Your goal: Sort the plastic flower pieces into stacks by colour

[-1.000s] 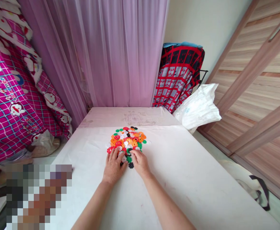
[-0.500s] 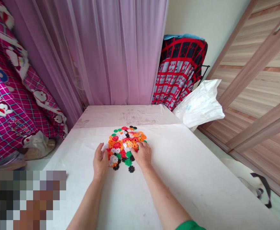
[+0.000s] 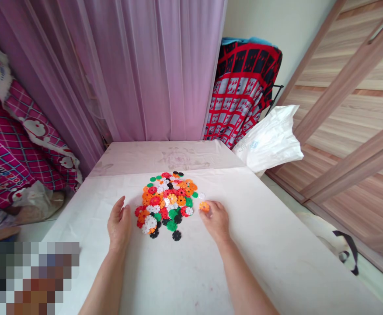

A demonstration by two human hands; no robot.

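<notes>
A heap of notched plastic snowflake discs (image 3: 165,201) in orange, red, white, green and black lies on the white cloth. To its left, my left hand (image 3: 118,225) rests on edge, fingers loosely apart from the thumb and nothing in them. On the other side, my right hand (image 3: 217,221) has an orange snowflake disc (image 3: 204,206) between thumb and fingertips. Just beyond that disc lies a white disc (image 3: 202,196), apart from the heap. One black disc (image 3: 176,236) sits at the heap's near edge.
The table (image 3: 257,245) wears a white cloth, with a flowered strip (image 3: 178,156) at its far end. A white plastic bag (image 3: 270,142) stands at the far right corner. Behind hangs a purple curtain (image 3: 158,74); a wooden wardrobe (image 3: 349,105) is on the right.
Both hands have drawn away from the heap, left hand leftward and right hand rightward. An orange disc has come away with my right hand. The view has shifted slightly.
</notes>
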